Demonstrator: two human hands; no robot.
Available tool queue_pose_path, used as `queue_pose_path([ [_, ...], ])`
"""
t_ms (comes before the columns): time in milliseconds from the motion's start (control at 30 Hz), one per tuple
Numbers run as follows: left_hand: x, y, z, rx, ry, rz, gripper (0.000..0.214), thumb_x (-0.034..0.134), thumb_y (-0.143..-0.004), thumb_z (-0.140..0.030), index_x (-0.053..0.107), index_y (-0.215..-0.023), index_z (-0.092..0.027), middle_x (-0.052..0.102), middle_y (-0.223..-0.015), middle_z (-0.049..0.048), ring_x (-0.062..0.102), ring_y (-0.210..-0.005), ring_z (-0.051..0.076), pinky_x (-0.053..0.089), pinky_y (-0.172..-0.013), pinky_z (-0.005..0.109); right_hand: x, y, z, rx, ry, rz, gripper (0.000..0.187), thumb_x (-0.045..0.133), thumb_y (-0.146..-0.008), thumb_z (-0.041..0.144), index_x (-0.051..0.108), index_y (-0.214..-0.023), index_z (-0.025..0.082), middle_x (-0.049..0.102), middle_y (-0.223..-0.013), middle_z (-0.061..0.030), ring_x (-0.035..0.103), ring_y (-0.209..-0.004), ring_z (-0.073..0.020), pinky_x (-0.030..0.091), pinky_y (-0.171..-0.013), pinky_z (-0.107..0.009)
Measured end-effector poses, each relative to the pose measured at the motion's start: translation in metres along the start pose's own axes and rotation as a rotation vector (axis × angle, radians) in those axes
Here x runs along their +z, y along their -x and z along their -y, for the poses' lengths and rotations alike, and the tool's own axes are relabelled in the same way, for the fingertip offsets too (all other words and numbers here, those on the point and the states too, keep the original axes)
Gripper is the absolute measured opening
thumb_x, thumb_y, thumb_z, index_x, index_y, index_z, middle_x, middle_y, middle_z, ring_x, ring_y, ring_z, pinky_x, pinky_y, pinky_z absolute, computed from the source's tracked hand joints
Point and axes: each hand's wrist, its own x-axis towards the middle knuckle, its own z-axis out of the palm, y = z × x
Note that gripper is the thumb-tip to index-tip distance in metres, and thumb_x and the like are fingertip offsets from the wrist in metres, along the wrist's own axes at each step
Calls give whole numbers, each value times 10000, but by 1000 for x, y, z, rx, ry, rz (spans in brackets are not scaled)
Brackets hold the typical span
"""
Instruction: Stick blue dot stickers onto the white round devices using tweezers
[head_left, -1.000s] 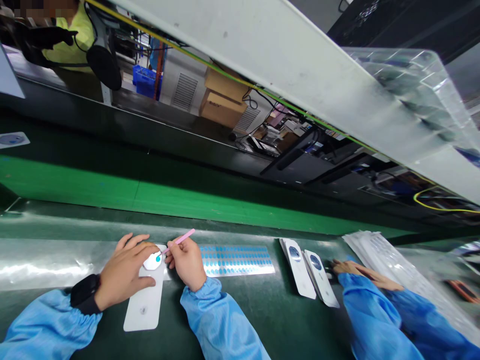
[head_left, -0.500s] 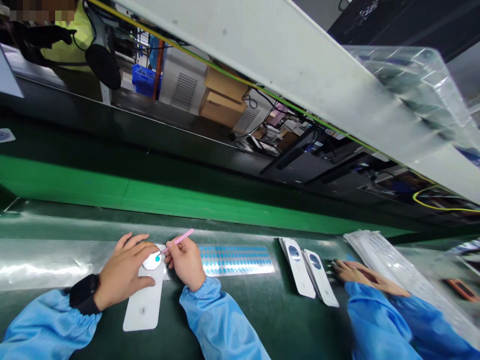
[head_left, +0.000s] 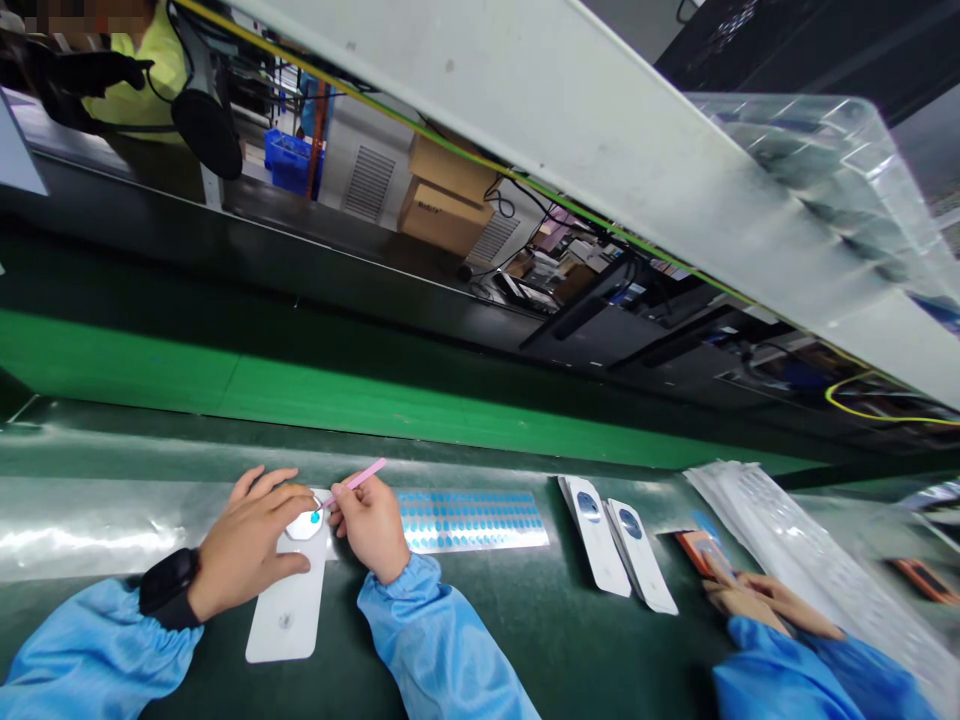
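My left hand (head_left: 247, 545) rests on a long white card (head_left: 289, 605) and pinches a white octagonal part (head_left: 303, 524) at the card's top end. My right hand (head_left: 373, 525) grips pink tweezers (head_left: 352, 481), whose tip touches a small blue dot on that part. A sheet of blue round stickers (head_left: 469, 519) lies just right of my right hand. I wear a black watch on my left wrist and blue sleeves.
Two finished white cards (head_left: 619, 548) lie to the right. A co-worker's hands (head_left: 750, 595) in blue sleeves hold an orange item (head_left: 697, 548) beside a stack of clear bags (head_left: 795, 550). A green conveyor belt (head_left: 225, 375) runs behind. A person in yellow stands far left.
My hands have hardly moved. The co-worker's hands have pulled back toward the near edge, uncovering an orange item. A card on the belt at far left has passed out of view.
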Motion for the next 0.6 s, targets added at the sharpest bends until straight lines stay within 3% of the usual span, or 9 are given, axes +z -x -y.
queue_pose_path([
  [267, 6, 2, 3, 21, -38, -30, 388, 828, -694, -286, 753, -1064, -375, 785, -1265, -18, 586, -1386, 356, 334, -1240, 636, -1, 1, 2, 8, 17, 6, 179, 671, -861, 188, 591, -701, 199, 601, -501, 30, 518, -395, -115, 394, -422, -212],
  [400, 5, 3, 6, 57, -41, -37, 343, 824, -722, -278, 767, -1037, -400, 784, -1267, -41, 588, -1387, 324, 334, -1248, 576, 0, 1, 2, 2, 11, 7, 187, 688, -860, 201, 589, -700, 199, 605, -518, 27, 529, -409, -122, 396, -425, -216],
  [600, 3, 2, 7, 70, -48, -32, 273, 837, -748, -356, 792, -1013, -401, 780, -1270, -26, 582, -1386, 325, 314, -1252, 574, -1, -2, -4, -33, -2, 12, 184, 698, -848, 231, 589, -703, 204, 612, -528, 21, 546, -426, -126, 395, -425, -211],
])
